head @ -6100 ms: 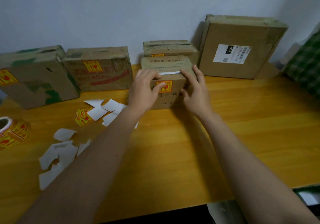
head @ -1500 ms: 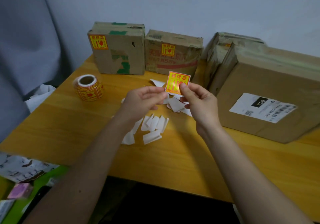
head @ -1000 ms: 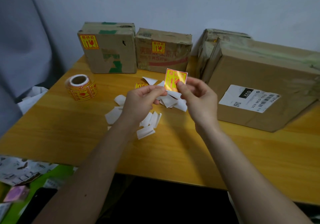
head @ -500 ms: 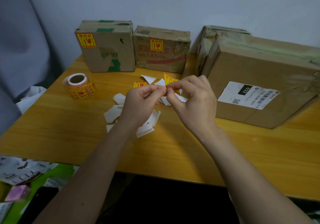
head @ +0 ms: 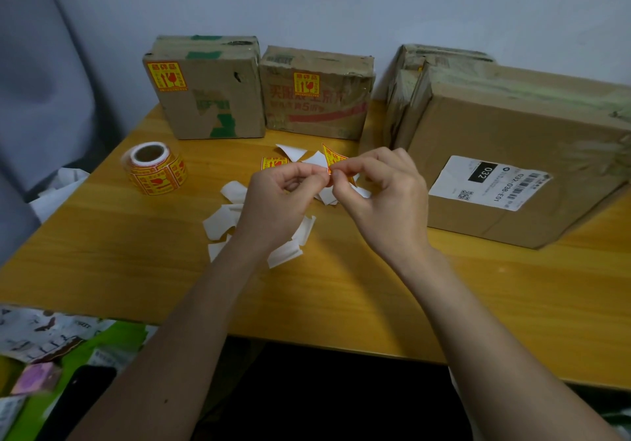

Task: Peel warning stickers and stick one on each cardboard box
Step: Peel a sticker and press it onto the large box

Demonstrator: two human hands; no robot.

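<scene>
both hands are working over the middle of the wooden table (head: 341,290). the left hand (head: 273,201) and the right hand (head: 382,194) are pinching the same yellow-and-red warning sticker (head: 333,160) at one lower corner, thumb and forefinger of each hand pressed together on it, the other fingers curling loosely beneath. the sticker is standing up above the knuckles, its upper corner bending over. it looks like the face is being picked apart from its white backing at that corner, though the split itself is too small to make out.

the likeliest trouble is the corner tearing, or the sticker folding onto its own glue, since it is already curling while being gripped at only one small point. a peeled sticker could also be catching on the white backing scraps (head: 225,225) that are lying right under the hands and picking one up.

the large cardboard box (head: 512,140) with the white shipping label (head: 488,181) is sitting just right of the hands and is showing no warning sticker on the faces in view, so it seems the next target; sticking over the barcode would be a mistake. the two boxes at the back left, the green-taped box (head: 211,99) and the red-printed box (head: 317,99), are each already wearing one. the narrower boxes (head: 406,99) wedged behind the large one are showing only their edges, so i cannot tell whether they are labelled. a loose sticker (head: 273,163) is lying flat past the left hand, and the sticker roll (head: 155,167) is standing well apart to the left.
</scene>
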